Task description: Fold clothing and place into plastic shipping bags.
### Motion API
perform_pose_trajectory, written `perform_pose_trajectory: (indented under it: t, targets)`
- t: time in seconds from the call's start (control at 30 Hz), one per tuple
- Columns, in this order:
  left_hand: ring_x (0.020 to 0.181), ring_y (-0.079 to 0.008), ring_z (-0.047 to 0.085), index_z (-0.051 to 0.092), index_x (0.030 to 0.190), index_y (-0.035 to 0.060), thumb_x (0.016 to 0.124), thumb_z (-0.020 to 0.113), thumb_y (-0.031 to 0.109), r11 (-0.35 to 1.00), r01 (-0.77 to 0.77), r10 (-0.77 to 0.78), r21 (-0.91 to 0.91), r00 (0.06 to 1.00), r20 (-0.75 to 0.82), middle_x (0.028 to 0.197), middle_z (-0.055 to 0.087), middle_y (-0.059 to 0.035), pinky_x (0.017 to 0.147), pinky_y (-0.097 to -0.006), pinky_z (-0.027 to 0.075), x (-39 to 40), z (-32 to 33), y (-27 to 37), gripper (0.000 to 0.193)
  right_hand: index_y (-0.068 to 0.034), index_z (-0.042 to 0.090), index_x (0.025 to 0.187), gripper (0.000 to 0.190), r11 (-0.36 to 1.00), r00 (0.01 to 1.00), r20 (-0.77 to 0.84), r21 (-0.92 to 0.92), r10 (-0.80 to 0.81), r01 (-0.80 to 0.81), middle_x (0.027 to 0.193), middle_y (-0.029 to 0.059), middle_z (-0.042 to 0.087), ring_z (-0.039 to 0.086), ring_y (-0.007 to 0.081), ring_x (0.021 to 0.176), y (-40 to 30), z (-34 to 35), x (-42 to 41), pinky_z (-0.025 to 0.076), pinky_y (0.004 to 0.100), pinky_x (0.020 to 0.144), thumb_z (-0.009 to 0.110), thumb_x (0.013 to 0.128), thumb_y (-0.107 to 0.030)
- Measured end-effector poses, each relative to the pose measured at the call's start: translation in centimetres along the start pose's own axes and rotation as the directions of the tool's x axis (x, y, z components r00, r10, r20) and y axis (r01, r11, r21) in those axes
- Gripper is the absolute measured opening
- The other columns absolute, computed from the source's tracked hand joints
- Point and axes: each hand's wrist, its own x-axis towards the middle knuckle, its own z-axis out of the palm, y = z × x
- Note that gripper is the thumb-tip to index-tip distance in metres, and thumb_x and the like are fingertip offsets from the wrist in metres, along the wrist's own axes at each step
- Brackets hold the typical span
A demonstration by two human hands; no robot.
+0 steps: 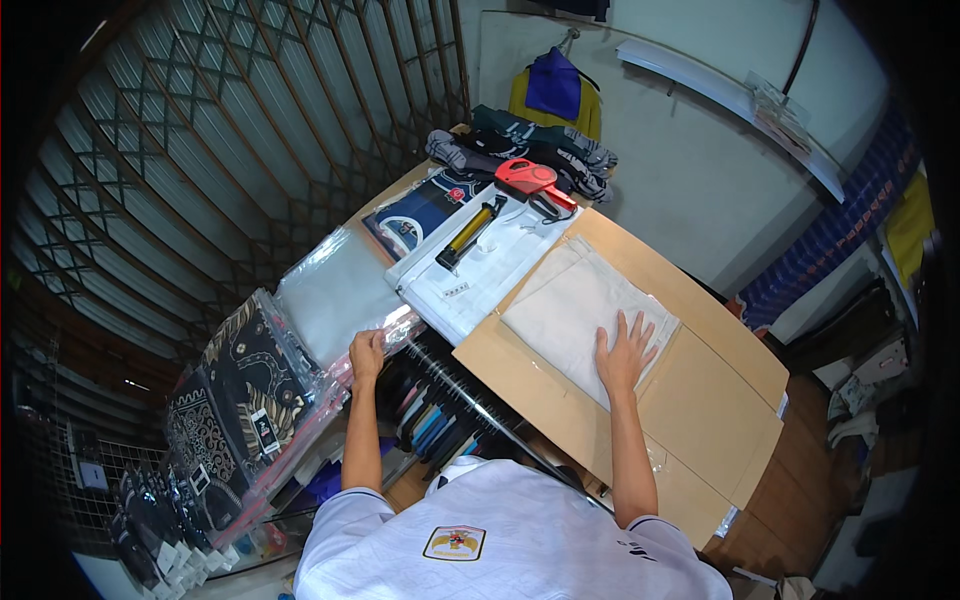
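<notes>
My right hand (pixel 626 351) lies flat, fingers spread, on a folded off-white cloth garment (pixel 562 300). That garment rests on a tan cardboard sheet (pixel 697 397). To the left, my left hand (pixel 367 355) has its fingers closed at the near edge of a stack of clear plastic bags (pixel 337 289). The fingertips seem to pinch the top bag's edge, though the hand partly hides the contact.
A red label gun (pixel 532 180) and a yellow-black tool (pixel 471 234) lie on white plastic packaging (pixel 502 255). Folded clothes (pixel 525 142) are piled behind. Packed batik garments (pixel 255 375) lie at left. Hung clothes (pixel 435 420) show below a metal rail (pixel 480 405). A folding gate (pixel 262 112) stands left.
</notes>
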Motion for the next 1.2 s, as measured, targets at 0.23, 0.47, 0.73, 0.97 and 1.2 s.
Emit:
perform_pose_trajectory:
  t: [0.23,0.47,0.73,0.97,1.2]
  targets:
    - [0.076,-0.0338,0.071,0.071,0.090,0.0004,0.093,0.060,0.017,0.927,0.306,-0.368,-0.218,0.858,-0.357,0.080,0.073,-0.0149,0.074,-0.0427,0.054,3.5,-0.7,-1.5,0.020,-0.012,0.050,0.146,0.062,0.998,1.000,-0.008,0.058,-0.014,0.014,0.163,0.0195,0.026,0.014,0.0436,0.151,-0.4,0.0,0.0,0.009,0.0687,0.116,0.059,0.094,-0.044]
    - [0.074,-0.0131,0.064,0.066,0.094,-0.0026,0.097,0.062,0.014,0.900,-0.001,-0.045,-0.437,0.994,-0.095,0.081,0.069,-0.0072,0.069,-0.0290,0.051,4.5,-0.5,10.3,0.018,-0.008,0.051,0.143,0.062,0.974,0.996,-0.055,0.212,-0.075,0.085,0.159,0.0200,0.033,0.019,0.0415,0.150,1.9,-0.3,-0.2,0.012,0.0664,0.117,0.068,0.089,-0.034]
    - [0.074,-0.0100,0.061,0.064,0.101,0.0008,0.093,0.065,0.006,0.745,-0.023,0.289,-0.667,0.912,0.291,0.082,0.068,-0.0046,0.065,-0.0259,0.049,-3.1,4.7,29.1,0.009,-0.006,0.047,0.144,0.063,0.790,0.989,-0.147,0.610,0.026,0.070,0.132,0.0224,0.061,0.056,0.0367,0.127,6.8,-3.5,-2.1,0.044,0.0441,0.106,0.073,0.088,-0.018]
    - [0.070,-0.0080,0.059,0.066,0.098,0.0002,0.088,0.072,0.004,0.736,0.062,0.529,-0.674,0.568,0.630,0.079,0.065,-0.0021,0.062,-0.0247,0.050,-13.7,11.2,40.3,0.012,-0.008,0.045,0.146,0.065,0.618,0.984,-0.050,0.784,0.170,-0.066,0.119,0.0209,0.068,0.069,0.0234,0.098,13.4,-9.1,-4.6,0.055,0.0368,0.085,0.074,0.089,-0.018]
    - [0.070,-0.0070,0.057,0.066,0.095,-0.0008,0.087,0.075,0.005,0.694,0.055,0.673,-0.718,0.306,0.674,0.078,0.065,-0.0023,0.064,-0.0250,0.050,-22.7,13.7,45.8,0.013,-0.007,0.055,0.139,0.059,0.642,0.962,-0.121,0.763,0.247,-0.069,0.106,0.0149,0.073,0.070,0.0188,0.080,20.6,-12.5,-6.9,0.055,0.0317,0.073,0.075,0.084,-0.016]
